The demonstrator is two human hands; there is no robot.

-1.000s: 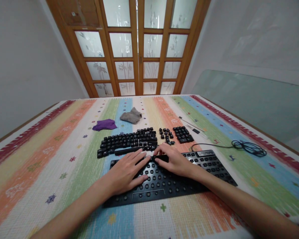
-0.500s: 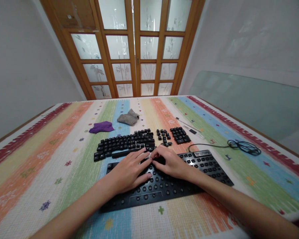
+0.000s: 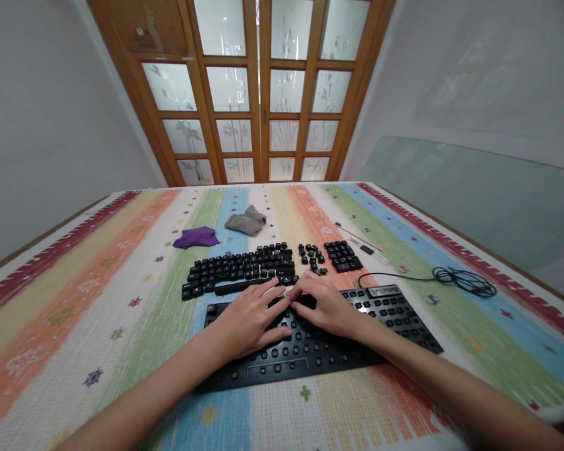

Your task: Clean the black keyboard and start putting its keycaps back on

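Observation:
A black keyboard base (image 3: 324,357) stripped of its keycaps lies on the table before me, bare key posts showing. My left hand (image 3: 254,313) rests over its left half with fingers stretched and spread, the index fingertip meeting the fingers of my other hand. My right hand (image 3: 322,304) is closed in a pinch near the base's top edge. Something small and pale shows at those fingertips, too small to make out. Just beyond the hands lie rows of loose black keycaps (image 3: 235,266), with the long space bar (image 3: 237,287) nearest the base.
More keycaps (image 3: 343,257) form a block at the right. A purple cloth (image 3: 197,237) and a grey cloth (image 3: 247,222) lie farther back. Thin stick-like tools (image 3: 364,247) lie at right, near a coiled black cable (image 3: 465,282). The striped tablecloth (image 3: 131,338) covers the table.
The view has shifted slightly, so the scene sits a little farther right. Both hands keep nearly the same pose over the keyboard base.

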